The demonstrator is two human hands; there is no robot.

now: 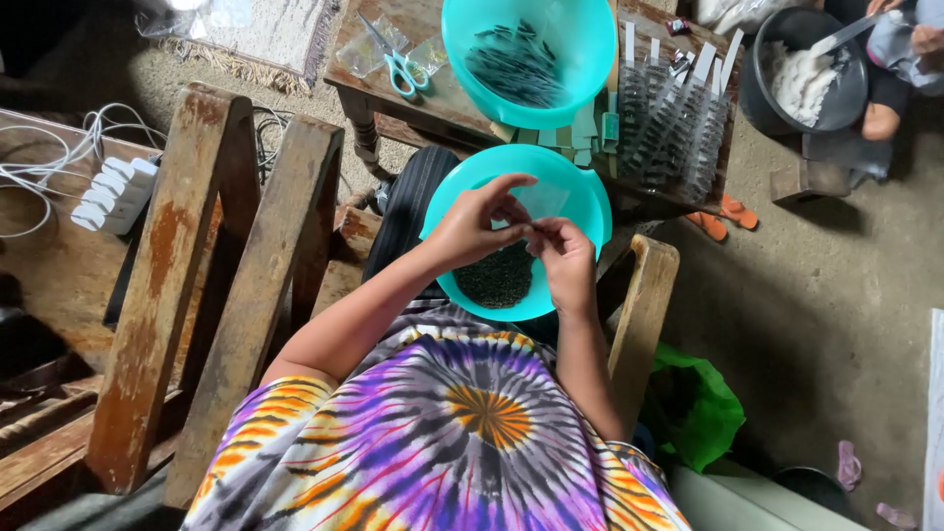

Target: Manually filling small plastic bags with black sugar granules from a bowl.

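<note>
Head view, looking down on a seated person. The left hand (472, 228) and right hand (562, 251) meet over a turquoise bowl (580, 202) resting in the lap, fingertips pinched together on a small clear packet (539, 202) held just above the dark granular contents (497, 277) heaped at the bowl's near side. Both hands are closed in a fine pinch on the packet (whether its mouth is open cannot be told). The bowl has no firm support, so a shift of the knees could tip it and spill the grains onto the floor; a slack pinch could let the packet fall into the heap. A second turquoise bowl (580, 54) of dark filled strips sits at the near edge of the wooden surface (442, 98), beside scissors (398, 64), and could be knocked off by a careless reach.
</note>
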